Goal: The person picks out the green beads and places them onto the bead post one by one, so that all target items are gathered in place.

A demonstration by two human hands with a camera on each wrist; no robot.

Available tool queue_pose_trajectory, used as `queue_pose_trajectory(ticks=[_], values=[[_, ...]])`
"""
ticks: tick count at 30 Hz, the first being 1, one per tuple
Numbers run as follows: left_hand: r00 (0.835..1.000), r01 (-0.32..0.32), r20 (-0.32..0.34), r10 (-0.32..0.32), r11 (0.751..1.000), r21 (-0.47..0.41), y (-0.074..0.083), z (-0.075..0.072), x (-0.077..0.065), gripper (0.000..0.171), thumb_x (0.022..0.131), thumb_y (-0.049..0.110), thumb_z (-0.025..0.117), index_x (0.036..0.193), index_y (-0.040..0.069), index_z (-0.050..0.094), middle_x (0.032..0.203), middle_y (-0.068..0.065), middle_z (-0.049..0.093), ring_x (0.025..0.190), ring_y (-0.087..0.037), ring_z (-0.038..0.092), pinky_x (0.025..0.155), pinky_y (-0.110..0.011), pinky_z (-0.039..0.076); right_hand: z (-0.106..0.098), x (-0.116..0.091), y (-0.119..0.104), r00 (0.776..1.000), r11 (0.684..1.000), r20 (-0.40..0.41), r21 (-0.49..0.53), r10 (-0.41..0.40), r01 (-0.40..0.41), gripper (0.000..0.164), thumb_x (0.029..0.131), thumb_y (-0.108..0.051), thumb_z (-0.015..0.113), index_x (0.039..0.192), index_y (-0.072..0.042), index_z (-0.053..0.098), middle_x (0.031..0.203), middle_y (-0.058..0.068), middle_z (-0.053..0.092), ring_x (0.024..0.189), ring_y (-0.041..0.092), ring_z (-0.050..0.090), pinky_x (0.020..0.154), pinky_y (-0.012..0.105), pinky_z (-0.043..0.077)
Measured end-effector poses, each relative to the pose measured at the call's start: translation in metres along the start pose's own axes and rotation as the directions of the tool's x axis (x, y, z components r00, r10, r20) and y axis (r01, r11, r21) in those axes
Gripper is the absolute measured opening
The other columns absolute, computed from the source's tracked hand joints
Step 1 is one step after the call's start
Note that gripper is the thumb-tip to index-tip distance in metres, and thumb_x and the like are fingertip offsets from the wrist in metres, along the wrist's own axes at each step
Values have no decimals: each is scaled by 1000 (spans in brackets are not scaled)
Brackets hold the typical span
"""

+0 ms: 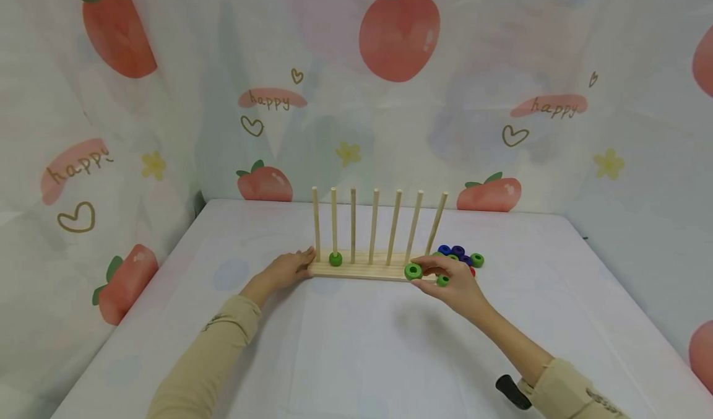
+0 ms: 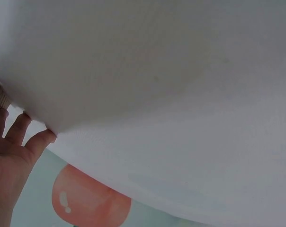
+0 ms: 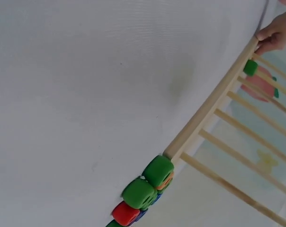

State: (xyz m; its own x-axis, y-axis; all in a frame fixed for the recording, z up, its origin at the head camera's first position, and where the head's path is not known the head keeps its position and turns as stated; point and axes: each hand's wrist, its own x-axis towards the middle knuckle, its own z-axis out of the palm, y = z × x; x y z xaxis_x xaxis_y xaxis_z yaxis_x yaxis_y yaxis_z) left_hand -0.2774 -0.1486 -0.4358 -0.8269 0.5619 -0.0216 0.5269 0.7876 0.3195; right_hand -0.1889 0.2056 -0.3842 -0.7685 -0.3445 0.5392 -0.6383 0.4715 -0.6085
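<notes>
A wooden peg rack [image 1: 356,270], a flat base with a row of several upright dowels, stands on the table. One green bead [image 1: 335,259] sits low on its second dowel from the left. My left hand [image 1: 289,268] holds the left end of the base, thumb and fingers about it; the left wrist view shows only its fingers [image 2: 39,142] at the edge. In my right hand [image 1: 453,283], thumb and fingertips pinch a green bead [image 1: 413,272] in front of the rack's right part, its hole facing the head camera. The right wrist view hides that bead.
Beside the rack's right end lies a cluster of loose beads, among them a blue bead [image 1: 444,249], a red bead [image 3: 125,213] and green beads [image 3: 158,171]. A black object [image 1: 513,392] is at the right sleeve. Printed cloth walls rise behind the white table [image 1: 345,345].
</notes>
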Motion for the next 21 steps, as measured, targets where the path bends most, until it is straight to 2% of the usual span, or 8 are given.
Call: queue_pose_trajectory(ticks=[6, 8, 12, 17, 21], values=[[1000, -1, -4, 0, 1000, -18, -5, 2, 1, 59, 92, 25, 56, 140, -4, 36, 147, -21, 34, 128, -47, 41, 105, -53, 37, 7, 7, -6, 1000, 998, 11, 53, -24, 23, 32, 74, 3, 76, 106, 0, 67, 98, 13, 70, 86, -3, 61, 77, 14, 53], [1000, 5, 1, -5, 1000, -20, -5, 2, 2, 59, 92, 25, 56, 141, -4, 36, 148, -20, 33, 129, -46, 41, 105, -53, 37, 9, 10, -8, 999, 998, 7, 58, -41, 40, 33, 73, 3, 76, 104, 0, 67, 97, 13, 70, 86, -2, 61, 78, 17, 54], [1000, 16, 10, -16, 1000, -20, -4, 2, 2, 59, 93, 25, 56, 141, -3, 36, 148, -20, 33, 129, -46, 41, 105, -53, 37, 13, 18, -20, 998, 996, 3, 61, -63, 63, 32, 72, 6, 76, 102, 2, 67, 95, 14, 70, 86, 2, 62, 79, 31, 57], [1000, 12, 12, -12, 1000, -13, -4, 2, 2, 58, 93, 23, 56, 140, -4, 37, 148, -20, 34, 128, -46, 41, 105, -53, 37, 20, 26, -14, 998, 996, 12, 60, -67, 66, 30, 75, 3, 75, 104, 1, 67, 97, 12, 71, 87, 4, 63, 81, 33, 57], [1000, 1, 5, -1, 1000, -9, -3, 1, 2, 57, 93, 22, 57, 139, -6, 38, 147, -22, 34, 128, -46, 42, 105, -52, 37, 25, 35, -18, 996, 994, 18, 74, -83, 81, 30, 78, 2, 73, 107, 2, 66, 99, 13, 70, 89, 9, 64, 82, 34, 56]])
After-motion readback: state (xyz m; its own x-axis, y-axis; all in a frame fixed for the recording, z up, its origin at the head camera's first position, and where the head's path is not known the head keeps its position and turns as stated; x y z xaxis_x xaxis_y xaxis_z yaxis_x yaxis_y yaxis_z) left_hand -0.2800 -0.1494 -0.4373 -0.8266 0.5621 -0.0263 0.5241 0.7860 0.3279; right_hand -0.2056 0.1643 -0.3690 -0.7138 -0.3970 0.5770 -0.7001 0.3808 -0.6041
